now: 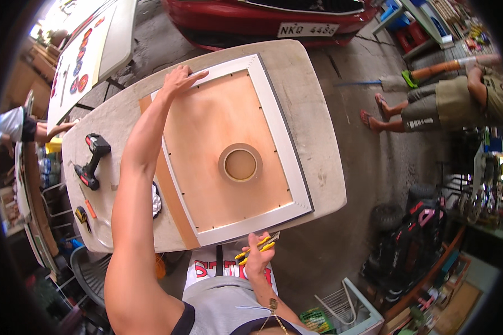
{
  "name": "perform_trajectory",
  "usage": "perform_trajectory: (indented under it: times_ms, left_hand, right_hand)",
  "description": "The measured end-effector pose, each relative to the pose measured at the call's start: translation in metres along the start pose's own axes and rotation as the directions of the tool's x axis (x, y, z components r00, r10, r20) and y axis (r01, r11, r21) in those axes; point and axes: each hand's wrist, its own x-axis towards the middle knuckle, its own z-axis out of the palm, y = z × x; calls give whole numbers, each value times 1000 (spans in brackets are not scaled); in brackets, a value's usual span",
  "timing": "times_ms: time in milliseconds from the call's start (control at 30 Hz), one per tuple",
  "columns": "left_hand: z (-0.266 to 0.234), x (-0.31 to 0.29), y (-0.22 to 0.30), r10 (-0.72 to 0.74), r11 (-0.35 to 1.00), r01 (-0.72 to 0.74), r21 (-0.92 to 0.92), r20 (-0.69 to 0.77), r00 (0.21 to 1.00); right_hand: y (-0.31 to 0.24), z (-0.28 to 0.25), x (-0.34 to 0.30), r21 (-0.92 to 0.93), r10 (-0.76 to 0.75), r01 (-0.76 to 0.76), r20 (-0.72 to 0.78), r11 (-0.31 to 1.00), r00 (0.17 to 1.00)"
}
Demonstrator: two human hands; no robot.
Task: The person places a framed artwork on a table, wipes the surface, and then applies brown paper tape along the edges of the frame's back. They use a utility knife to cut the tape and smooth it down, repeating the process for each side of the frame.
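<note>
A picture frame (pixel 293 181) lies face down on the table, its white border around a light wooden backing panel (pixel 207 139). My left hand (pixel 180 80) rests on the frame's far left corner, fingers apart, holding nothing. A roll of brown tape (pixel 255 173) sits flat on the panel. Just off the frame's near edge, my right hand (pixel 259 258) is closed around a yellow-and-black utility knife (pixel 268 245). Small dark tabs line the inner edge of the border. Along the frame's left side runs a brown strip (pixel 176 206), partly covered by my left arm.
The pale table (pixel 313 106) also bears a cordless drill (pixel 92 162), a tape measure (pixel 82 216) and an orange-handled tool (pixel 90 209). A red car (pixel 223 25) stands beyond it. One person (pixel 430 106) stands at right; another is at far left. A black chair (pixel 89 273) is nearby.
</note>
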Motion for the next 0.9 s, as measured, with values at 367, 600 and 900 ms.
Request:
perform_trajectory:
  times_ms: [367, 600, 900]
  left_hand:
    - [-11, -45, -30, -194, 979, 194, -60, 4, 981]
    - [-10, -163, -72, -486, 812, 457, -363, 12, 874]
    - [65, -313, -48, -723, 553, 581, -598, 3, 691]
  right_hand:
    - [-69, -25, 73, -350, -279, 281, 59, 894, 959]
    - [-158, -18, 189, -594, -437, 477, 223, 647, 871]
    - [-242, 51, 291, -593, -415, 761, 642, 265, 645]
